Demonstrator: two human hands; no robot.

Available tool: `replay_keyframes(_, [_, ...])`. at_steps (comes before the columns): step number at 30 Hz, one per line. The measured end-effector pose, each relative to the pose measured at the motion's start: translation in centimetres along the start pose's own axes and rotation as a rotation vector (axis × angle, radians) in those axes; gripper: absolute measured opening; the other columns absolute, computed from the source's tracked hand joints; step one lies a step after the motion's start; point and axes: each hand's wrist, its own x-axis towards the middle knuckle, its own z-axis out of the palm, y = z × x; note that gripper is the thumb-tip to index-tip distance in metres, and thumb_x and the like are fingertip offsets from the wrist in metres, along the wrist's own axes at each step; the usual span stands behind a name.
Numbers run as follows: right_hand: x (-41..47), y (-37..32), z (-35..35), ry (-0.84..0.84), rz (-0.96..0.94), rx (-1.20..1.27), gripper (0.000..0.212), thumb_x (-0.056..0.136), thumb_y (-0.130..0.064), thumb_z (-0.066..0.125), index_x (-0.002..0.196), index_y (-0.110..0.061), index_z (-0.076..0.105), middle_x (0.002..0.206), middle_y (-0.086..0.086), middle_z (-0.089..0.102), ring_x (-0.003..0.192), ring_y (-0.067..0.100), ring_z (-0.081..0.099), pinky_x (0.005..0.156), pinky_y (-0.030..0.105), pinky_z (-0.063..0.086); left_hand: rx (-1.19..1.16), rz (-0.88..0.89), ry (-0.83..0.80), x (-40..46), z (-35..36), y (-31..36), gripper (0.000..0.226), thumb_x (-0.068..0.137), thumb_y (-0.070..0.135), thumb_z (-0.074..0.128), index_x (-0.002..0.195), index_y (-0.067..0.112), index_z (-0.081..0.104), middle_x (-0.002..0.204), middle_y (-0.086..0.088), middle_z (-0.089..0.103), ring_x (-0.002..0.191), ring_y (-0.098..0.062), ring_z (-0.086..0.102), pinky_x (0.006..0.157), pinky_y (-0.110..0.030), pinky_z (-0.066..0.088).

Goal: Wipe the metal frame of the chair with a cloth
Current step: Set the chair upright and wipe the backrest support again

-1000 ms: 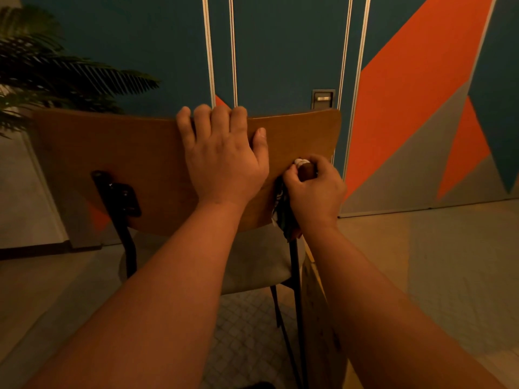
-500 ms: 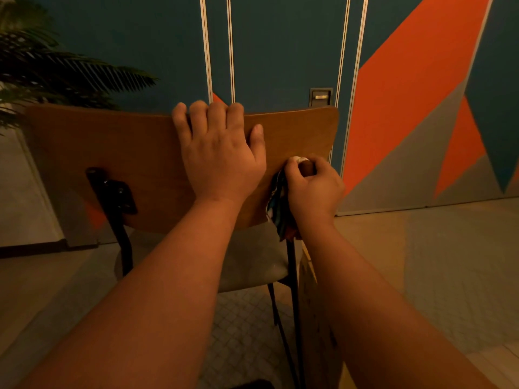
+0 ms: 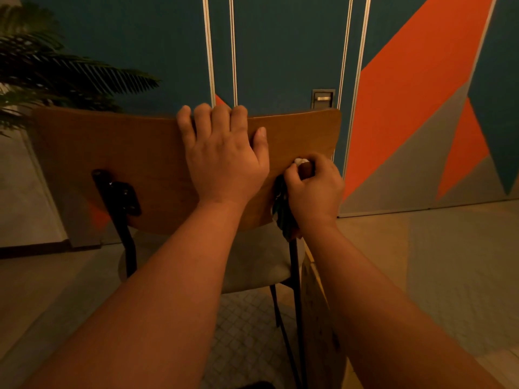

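Observation:
A chair with a curved wooden backrest [image 3: 112, 153] and black metal frame stands before me, its back facing me. My left hand [image 3: 222, 155] grips the backrest's top edge, fingers hooked over it, thumb flat on the wood. My right hand [image 3: 313, 192] holds a dark patterned cloth [image 3: 282, 214] bunched around the top of the right frame upright [image 3: 295, 265], where it meets the backrest. The cloth hangs below my fist. The left frame bracket [image 3: 118, 195] is bare. A grey seat cushion [image 3: 252, 265] shows beneath the backrest.
A teal, orange and grey wall with a sliding door handle [image 3: 323, 98] stands behind the chair. A palm plant [image 3: 42, 74] is at the left. A wooden board [image 3: 320, 318] leans next to the chair's right legs. Tiled floor spreads to the right.
My right hand has shifted very slightly on the upright with the cloth. The left hand keeps its hold on the backrest.

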Motion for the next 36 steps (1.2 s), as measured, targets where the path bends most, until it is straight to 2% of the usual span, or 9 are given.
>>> replay_keyframes(3, [-0.1, 0.3, 0.3, 0.014, 0.06, 0.02, 0.019, 0.087, -0.037, 0.06, 0.094, -0.02, 0.066, 0.09, -0.002, 0.064, 0.081, 0.013, 0.059, 0.07, 0.026, 0.049, -0.004, 0.002, 0.004, 0.0, -0.1, -0.1, 0.044, 0.092, 0.046, 0.039, 0.115, 0.013, 0.057, 0.112, -0.012, 0.058, 0.116, -0.035, 0.045, 0.112, -0.054, 0.022])
replay_keyframes(4, [-0.1, 0.3, 0.3, 0.013, 0.061, 0.024, 0.02, 0.087, -0.038, 0.059, 0.093, -0.02, 0.065, 0.089, -0.002, 0.064, 0.08, 0.014, 0.059, 0.069, 0.029, 0.049, -0.005, 0.003, 0.005, 0.0, -0.1, -0.1, 0.044, 0.092, 0.046, 0.038, 0.115, 0.013, 0.057, 0.112, -0.012, 0.058, 0.116, -0.035, 0.046, 0.111, -0.054, 0.022])
replay_keyframes(12, [0.5, 1.0, -0.5, -0.041, -0.091, -0.13, 0.029, 0.094, -0.041, 0.053, 0.085, -0.016, 0.065, 0.081, -0.003, 0.059, 0.072, 0.01, 0.051, 0.059, 0.022, 0.034, 0.005, 0.0, 0.004, 0.0, 0.0, 0.0, 0.045, 0.093, 0.046, 0.038, 0.115, 0.013, 0.057, 0.113, -0.012, 0.058, 0.116, -0.035, 0.046, 0.111, -0.054, 0.023])
replay_keyframes(18, [0.4, 1.0, -0.3, 0.079, 0.053, 0.091, 0.025, 0.096, -0.038, 0.049, 0.091, -0.019, 0.065, 0.085, -0.004, 0.064, 0.08, 0.01, 0.06, 0.072, 0.038, 0.053, 0.001, 0.003, 0.009, 0.0, 0.1, 0.0, 0.044, 0.093, 0.046, 0.038, 0.114, 0.013, 0.057, 0.111, -0.012, 0.058, 0.115, -0.035, 0.046, 0.111, -0.054, 0.023])
replay_keyframes(22, [1.0, 0.2, -0.1, 0.055, -0.012, 0.152, 0.014, 0.093, -0.034, 0.057, 0.096, -0.021, 0.053, 0.087, -0.005, 0.06, 0.08, 0.008, 0.059, 0.067, 0.026, 0.048, 0.003, 0.003, 0.014, 0.0, 0.2, 0.0, 0.044, 0.093, 0.046, 0.038, 0.114, 0.013, 0.057, 0.112, -0.013, 0.059, 0.115, -0.035, 0.046, 0.111, -0.054, 0.023])
replay_keyframes(25, [1.3, 0.1, 0.9, 0.014, -0.056, 0.143, 0.021, 0.094, -0.037, 0.057, 0.103, -0.021, 0.046, 0.103, 0.003, 0.054, 0.088, 0.014, 0.057, 0.074, 0.028, 0.05, 0.01, 0.0, 0.013, 0.0, 0.1, 0.0, 0.045, 0.093, 0.046, 0.038, 0.115, 0.013, 0.058, 0.113, -0.012, 0.058, 0.116, -0.035, 0.046, 0.111, -0.053, 0.023])
replay_keyframes(29, [-0.4, 1.6, 1.9, 0.005, -0.017, 0.101, 0.027, 0.096, -0.041, 0.05, 0.108, -0.016, 0.047, 0.106, 0.003, 0.049, 0.088, 0.014, 0.052, 0.073, 0.026, 0.041, 0.011, -0.003, 0.013, 0.0, 0.1, 0.0, 0.045, 0.093, 0.046, 0.037, 0.116, 0.013, 0.058, 0.114, -0.013, 0.058, 0.116, -0.035, 0.045, 0.112, -0.053, 0.023])
replay_keyframes(34, [-3.7, 4.4, 1.9, -0.073, 0.027, 0.031, 0.026, 0.1, -0.028, 0.049, 0.114, -0.007, 0.053, 0.103, 0.002, 0.046, 0.076, -0.004, 0.033, 0.065, 0.01, 0.027, 0.001, 0.0, 0.019, 0.0, 0.1, 0.0, 0.044, 0.092, 0.045, 0.039, 0.115, 0.012, 0.058, 0.112, -0.013, 0.058, 0.115, -0.036, 0.046, 0.111, -0.054, 0.023])
replay_keyframes(36, [-4.6, 5.1, 1.7, -0.125, 0.046, 0.023, 0.027, 0.1, -0.026, 0.049, 0.117, -0.006, 0.053, 0.103, 0.001, 0.044, 0.08, -0.016, 0.036, 0.068, -0.001, 0.027, -0.002, 0.005, 0.026, -0.1, 0.1, 0.0, 0.044, 0.092, 0.045, 0.04, 0.114, 0.012, 0.058, 0.112, -0.013, 0.059, 0.115, -0.036, 0.047, 0.111, -0.054, 0.023])
